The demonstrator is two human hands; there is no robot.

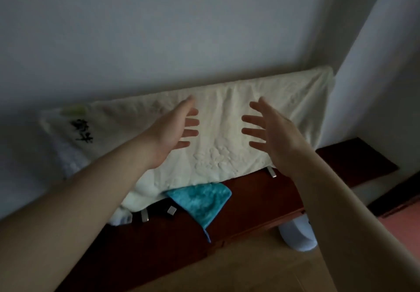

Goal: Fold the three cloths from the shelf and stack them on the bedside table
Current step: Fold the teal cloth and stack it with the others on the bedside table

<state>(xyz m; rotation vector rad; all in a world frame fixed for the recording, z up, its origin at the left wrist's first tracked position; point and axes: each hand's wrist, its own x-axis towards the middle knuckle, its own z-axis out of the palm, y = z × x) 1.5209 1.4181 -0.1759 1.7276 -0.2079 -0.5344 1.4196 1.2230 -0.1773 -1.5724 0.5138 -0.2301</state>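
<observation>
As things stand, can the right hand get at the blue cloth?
Probably yes. The right hand is open and holds nothing, raised before the cream towel. The blue cloth lies lower on the dark wooden shelf, its top tucked under the towel, the rest exposed.

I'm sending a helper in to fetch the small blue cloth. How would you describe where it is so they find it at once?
Find the dark red-brown wooden shelf along the white wall, with a large cream towel draped above it. The turquoise cloth lies on the shelf, partly tucked under the towel's lower edge, one corner hanging over the front. It is the only brightly coloured, fluffy piece there.
</observation>
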